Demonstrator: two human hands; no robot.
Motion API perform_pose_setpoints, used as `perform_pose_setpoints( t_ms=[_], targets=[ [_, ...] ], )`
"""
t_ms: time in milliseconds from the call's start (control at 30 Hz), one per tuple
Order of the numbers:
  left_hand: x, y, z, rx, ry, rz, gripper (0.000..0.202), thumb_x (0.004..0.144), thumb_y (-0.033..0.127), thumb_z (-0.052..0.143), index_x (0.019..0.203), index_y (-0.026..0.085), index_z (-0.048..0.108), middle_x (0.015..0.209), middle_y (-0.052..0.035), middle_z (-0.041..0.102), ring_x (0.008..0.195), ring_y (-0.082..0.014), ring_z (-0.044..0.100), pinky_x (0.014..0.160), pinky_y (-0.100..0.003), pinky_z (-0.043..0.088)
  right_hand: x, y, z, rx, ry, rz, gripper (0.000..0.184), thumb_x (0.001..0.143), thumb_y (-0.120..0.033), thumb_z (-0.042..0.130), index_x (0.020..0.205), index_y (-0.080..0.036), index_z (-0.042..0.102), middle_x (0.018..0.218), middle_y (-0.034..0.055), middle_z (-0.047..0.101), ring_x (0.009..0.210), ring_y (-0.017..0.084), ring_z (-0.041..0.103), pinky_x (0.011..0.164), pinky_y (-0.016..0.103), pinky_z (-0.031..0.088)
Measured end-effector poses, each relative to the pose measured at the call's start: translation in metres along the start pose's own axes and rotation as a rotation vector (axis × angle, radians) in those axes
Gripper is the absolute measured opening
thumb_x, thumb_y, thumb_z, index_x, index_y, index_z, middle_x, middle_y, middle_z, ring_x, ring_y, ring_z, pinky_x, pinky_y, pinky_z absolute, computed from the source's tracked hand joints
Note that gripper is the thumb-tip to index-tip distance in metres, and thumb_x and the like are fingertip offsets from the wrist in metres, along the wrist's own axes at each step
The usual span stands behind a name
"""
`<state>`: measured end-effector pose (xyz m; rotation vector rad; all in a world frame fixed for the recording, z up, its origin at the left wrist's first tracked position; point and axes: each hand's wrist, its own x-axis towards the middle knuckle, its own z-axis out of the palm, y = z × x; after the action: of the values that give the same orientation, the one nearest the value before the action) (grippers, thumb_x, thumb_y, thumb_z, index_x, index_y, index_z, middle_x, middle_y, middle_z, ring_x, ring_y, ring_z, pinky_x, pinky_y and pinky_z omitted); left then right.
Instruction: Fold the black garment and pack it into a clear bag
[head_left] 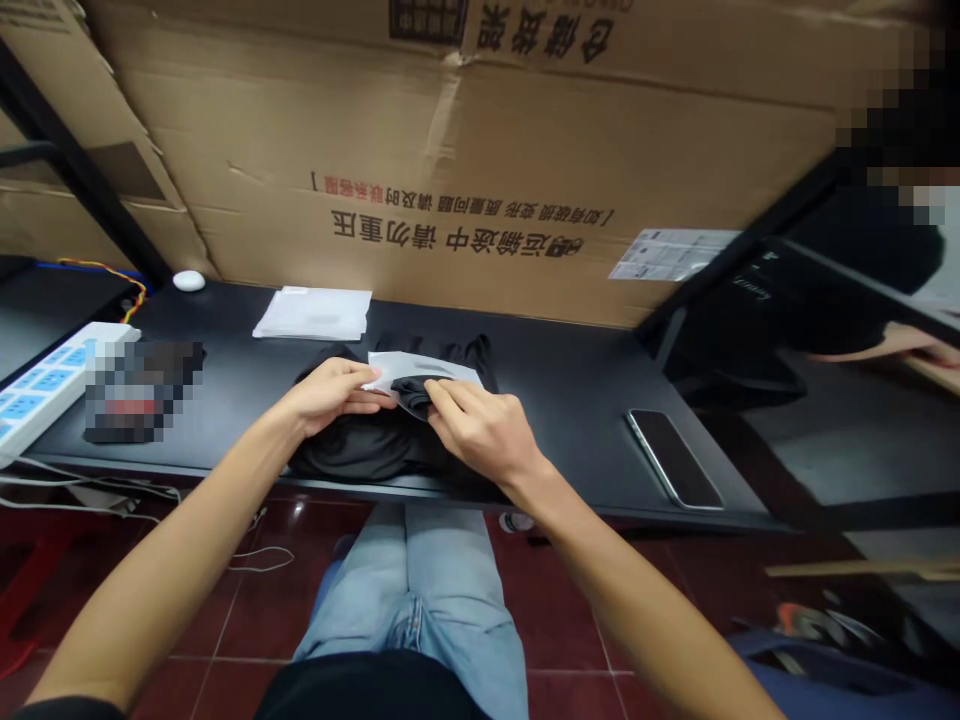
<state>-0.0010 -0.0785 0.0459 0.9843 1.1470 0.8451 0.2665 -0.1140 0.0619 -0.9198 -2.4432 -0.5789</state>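
My left hand pinches the left end of a translucent white plastic bag above the table. My right hand grips a fold of black cloth where it lies against the bag's lower edge. Whether the cloth is inside the bag is hard to tell. Under both hands lies a black garment, bunched up and partly hidden by my hands and the bag. A flat stack of white plastic bags rests farther back on the table, beyond my hands.
The black table has a white power strip, a blurred object, a white mouse and a phone on it. A large cardboard box stands behind. A co-worker's hand shows at right.
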Motion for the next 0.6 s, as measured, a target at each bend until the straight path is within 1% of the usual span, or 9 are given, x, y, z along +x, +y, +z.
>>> perform_pose_setpoints(
  t_ms=[67, 167, 267, 333, 400, 467, 533, 600],
  targets=[
    [0.001, 0.007, -0.001, -0.025, 0.013, 0.038, 0.027, 0.089, 0.041, 0.087, 0.099, 0.017, 0.08, 0.101, -0.0105, 0.084, 0.094, -0.0234, 0.082, 0.09, -0.035, 0.067, -0.003, 0.004, -0.006, 0.041, 0.109, -0.083, 0.029, 0.11, -0.015, 0.056, 0.133, -0.017, 0.072, 0.114, 0.0096, 0.085, 0.099, 0.021, 0.081, 0.071, 0.027, 0.061],
    [0.004, 0.021, -0.007, -0.033, 0.062, 0.128, 0.023, 0.088, 0.037, 0.087, 0.097, 0.018, 0.078, 0.095, -0.0068, 0.081, 0.084, -0.0192, 0.078, 0.088, -0.037, 0.069, -0.008, 0.005, -0.021, 0.13, 0.24, -0.236, 0.036, 0.107, -0.017, 0.062, 0.143, -0.018, 0.068, 0.121, 0.0116, 0.083, 0.113, 0.025, 0.08, 0.087, 0.033, 0.068],
    [0.009, 0.037, -0.024, -0.03, 0.117, 0.21, 0.021, 0.089, 0.035, 0.085, 0.096, 0.017, 0.077, 0.091, -0.0053, 0.077, 0.089, -0.02, 0.077, 0.087, -0.039, 0.07, -0.014, 0.007, -0.033, 0.217, 0.357, -0.37, 0.037, 0.106, -0.015, 0.062, 0.143, -0.015, 0.067, 0.127, 0.0155, 0.081, 0.126, 0.029, 0.077, 0.095, 0.038, 0.07],
    [0.015, 0.049, -0.041, -0.053, 0.172, 0.267, 0.016, 0.091, 0.03, 0.081, 0.099, 0.016, 0.076, 0.099, -0.0078, 0.079, 0.098, -0.0224, 0.077, 0.088, -0.04, 0.071, -0.019, 0.012, -0.033, 0.251, 0.376, -0.39, 0.038, 0.105, -0.013, 0.061, 0.143, -0.013, 0.066, 0.128, 0.0173, 0.08, 0.13, 0.03, 0.075, 0.098, 0.04, 0.071],
    [0.022, 0.06, -0.063, -0.08, 0.26, 0.316, 0.014, 0.092, 0.021, 0.076, 0.104, 0.015, 0.074, 0.111, -0.01, 0.08, 0.104, -0.0243, 0.078, 0.091, -0.043, 0.071, -0.025, 0.022, -0.026, 0.272, 0.365, -0.354, 0.042, 0.104, -0.01, 0.059, 0.146, -0.014, 0.064, 0.129, 0.017, 0.08, 0.13, 0.03, 0.075, 0.098, 0.041, 0.071],
    [0.03, 0.068, -0.088, -0.081, 0.364, 0.312, 0.015, 0.093, 0.013, 0.07, 0.107, 0.015, 0.071, 0.117, -0.0088, 0.079, 0.105, -0.0231, 0.078, 0.095, -0.044, 0.07, -0.032, 0.034, -0.013, 0.287, 0.344, -0.269, 0.048, 0.102, -0.006, 0.058, 0.149, -0.018, 0.062, 0.13, 0.0157, 0.08, 0.129, 0.029, 0.076, 0.098, 0.042, 0.071],
    [0.038, 0.073, -0.112, -0.044, 0.43, 0.289, 0.015, 0.096, 0.01, 0.065, 0.109, 0.014, 0.069, 0.115, -0.0079, 0.078, 0.102, -0.0214, 0.078, 0.097, -0.045, 0.068, -0.039, 0.045, 0.002, 0.315, 0.341, -0.153, 0.053, 0.1, -0.003, 0.057, 0.149, -0.021, 0.062, 0.129, 0.0137, 0.08, 0.126, 0.027, 0.078, 0.098, 0.042, 0.071],
    [0.045, 0.073, -0.132, 0.038, 0.508, 0.266, 0.012, 0.098, 0.007, 0.06, 0.105, 0.014, 0.067, 0.105, -0.0055, 0.076, 0.096, -0.018, 0.075, 0.099, -0.044, 0.066, -0.044, 0.052, 0.015, 0.373, 0.367, -0.03, 0.052, 0.099, -0.002, 0.058, 0.145, -0.025, 0.064, 0.128, 0.0115, 0.081, 0.122, 0.026, 0.079, 0.099, 0.043, 0.071]
  ],
)
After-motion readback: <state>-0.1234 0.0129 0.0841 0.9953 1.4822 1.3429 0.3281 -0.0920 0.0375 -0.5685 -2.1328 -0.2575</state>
